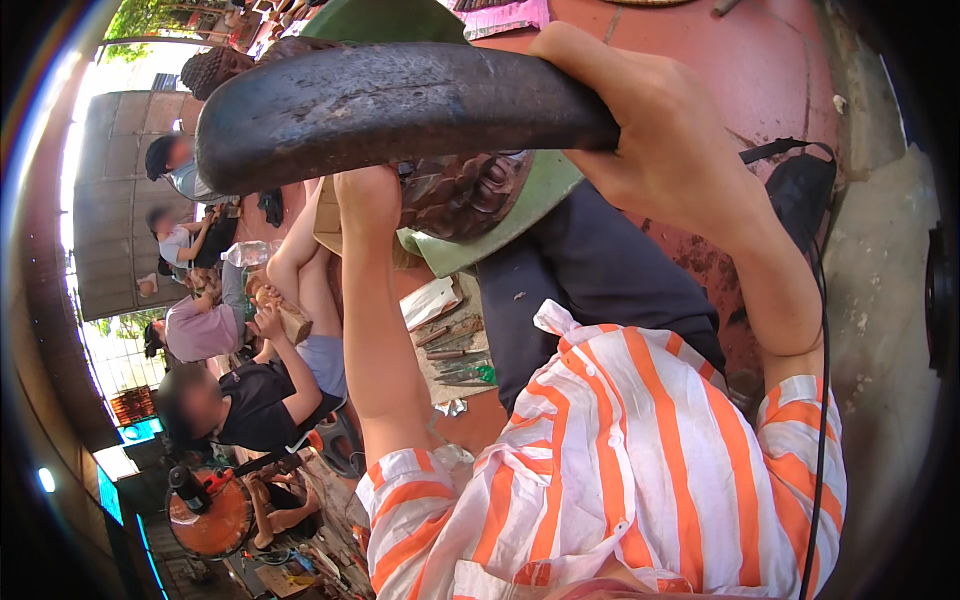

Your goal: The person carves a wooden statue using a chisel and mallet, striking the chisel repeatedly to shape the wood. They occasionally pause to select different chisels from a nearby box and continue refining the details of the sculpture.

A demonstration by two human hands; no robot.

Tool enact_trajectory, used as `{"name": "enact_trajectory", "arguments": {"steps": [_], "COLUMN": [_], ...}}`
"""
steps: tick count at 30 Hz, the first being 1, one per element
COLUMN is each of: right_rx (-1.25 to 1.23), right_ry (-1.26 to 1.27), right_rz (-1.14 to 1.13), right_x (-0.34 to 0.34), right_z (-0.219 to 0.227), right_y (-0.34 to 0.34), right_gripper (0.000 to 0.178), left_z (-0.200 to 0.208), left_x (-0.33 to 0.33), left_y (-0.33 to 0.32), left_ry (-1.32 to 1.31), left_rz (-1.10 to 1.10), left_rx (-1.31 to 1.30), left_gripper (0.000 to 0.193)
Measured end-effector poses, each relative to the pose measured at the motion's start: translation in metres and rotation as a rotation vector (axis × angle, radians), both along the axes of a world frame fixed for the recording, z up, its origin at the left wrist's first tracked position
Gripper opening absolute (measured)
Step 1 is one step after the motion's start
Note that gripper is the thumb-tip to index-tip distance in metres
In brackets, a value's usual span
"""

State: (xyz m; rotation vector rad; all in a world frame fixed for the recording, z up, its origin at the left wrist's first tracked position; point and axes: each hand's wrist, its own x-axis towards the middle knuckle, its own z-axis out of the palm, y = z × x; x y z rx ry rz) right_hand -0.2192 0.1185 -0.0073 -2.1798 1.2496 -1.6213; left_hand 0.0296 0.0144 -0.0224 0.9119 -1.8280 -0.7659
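My right hand [665, 125] is closed round the right end of a dark, worn wooden club [400, 105]. The club lies across the upper view, its thick rounded end at the left. Just under it is my left hand [368, 195], beside a dark brown wood carving [470, 190]. The club hides the left fingers, so what they hold, if anything, does not show. Part of the carving is covered by the club too. Green cloth [555, 185] lies under the carving, over my dark-trousered legs. A brown carved head with knobbly curls [215, 72] shows past the club's left end.
Several chisel-like tools [450, 345] lie on a pale sheet beside my left forearm. Co-workers sit along the left; the nearest person [265, 405] holds a piece of light wood [290, 315]. A clear plastic bottle [250, 253] stands near them. At right are a black bag [800, 190] and a hanging cable.
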Motion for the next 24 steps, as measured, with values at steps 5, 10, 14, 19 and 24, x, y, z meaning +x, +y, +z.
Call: {"name": "enact_trajectory", "arguments": {"steps": [5, 10, 14, 19, 24], "right_rx": [-0.005, 0.005, -0.052, -0.077, -0.01], "right_ry": [-0.018, -0.029, 0.1, -0.025, -0.016], "right_rz": [-0.008, -0.03, -0.169, -0.174, -0.179], "right_x": [-0.001, 0.0, 0.007, 0.014, 0.007], "right_z": [-0.004, -0.008, -0.018, -0.026, -0.026], "right_y": [0.0, -0.003, -0.012, -0.017, -0.023], "right_gripper": [0.043, 0.045, 0.043, 0.037, 0.041], "left_z": [0.003, 0.009, 0.013, 0.013, 0.034], "left_x": [-0.002, -0.009, -0.016, -0.029, -0.028], "left_y": [0.001, 0.003, 0.004, 0.012, -0.004], "left_ry": [0.04, -0.039, -0.101, -0.479, 0.009], "left_rz": [-0.052, -0.054, -0.15, 0.108, -0.375], "left_rx": [0.097, 0.248, 0.118, -0.267, 0.386], "left_gripper": [0.034, 0.031, 0.025, 0.037, 0.029]}}
